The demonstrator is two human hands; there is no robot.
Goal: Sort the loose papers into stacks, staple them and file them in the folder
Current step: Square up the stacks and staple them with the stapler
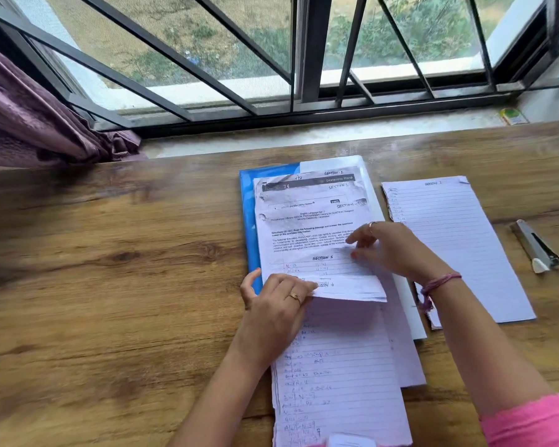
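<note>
Left hand pinches a folded lined sheet; right hand rests flat-fingered on crumpled printed papers. Glossy blue folder beneath, metal stapler far right on the woodgrain bench.

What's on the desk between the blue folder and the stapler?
In the head view, a lined paper stack lies between the blue folder and the stapler, with bare wooden desk beside the stapler.

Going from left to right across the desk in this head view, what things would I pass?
Purple curtain → blue folder → printed sheet held by both hands → separate lined sheet → stapler.
</note>
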